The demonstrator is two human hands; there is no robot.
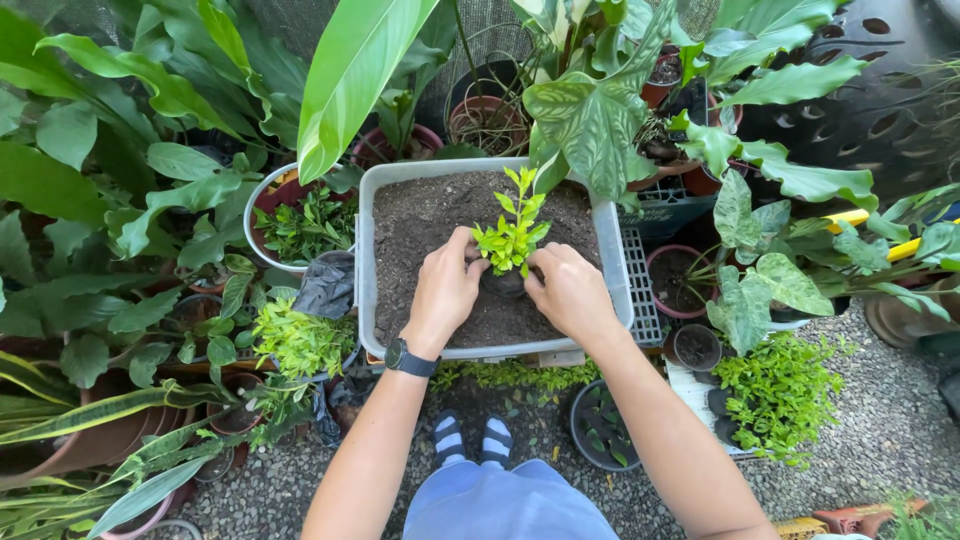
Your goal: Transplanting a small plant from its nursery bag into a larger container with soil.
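Head view: your left hand and right hand close their fingers around a small dark pot, steadying its yellow-green seedling upright over the soil-filled plastic tub, so spills fall inside.

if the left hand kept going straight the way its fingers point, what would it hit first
Probably the small yellow-green leafy seedling it already touches at the base; the left hand points up and right toward it, though depth is unclear.

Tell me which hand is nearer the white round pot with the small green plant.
Left. The left hand is at the seedling's left, toward the white pot; the right hand is farther across the tub.
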